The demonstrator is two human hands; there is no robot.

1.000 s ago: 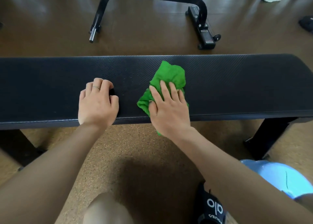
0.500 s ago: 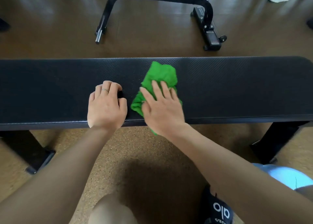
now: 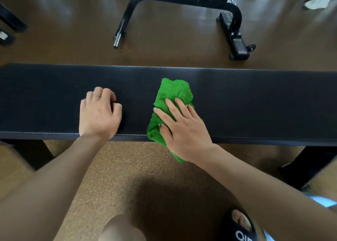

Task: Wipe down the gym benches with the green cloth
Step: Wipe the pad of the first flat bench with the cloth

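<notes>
the fingers (image 3: 179, 106) of the right hand (image 3: 184, 129) were stretched out nearly straight and lay flat on the green cloth (image 3: 173, 95), pressing it down on the table (image 3: 255, 104); they did not curl round it. the cloth reached out ahead of the fingertips toward the far edge, and its near end hung over the front edge under the wrist. so the cloth lay across the short way of the table, while the long axis of the table ran left to right. i judged that the next stroke must go sideways along this axis, and the right hand was the one already on the cloth. the left hand (image 3: 99, 115) rested apart on the bare top, to the left, with its fingers curled under and holding nothing; a ring was on one finger. it seemed only to steady the body

the cloth was bright green, fluffy and crumpled, not folded neatly. the table top was dark with fine ribs
</notes>
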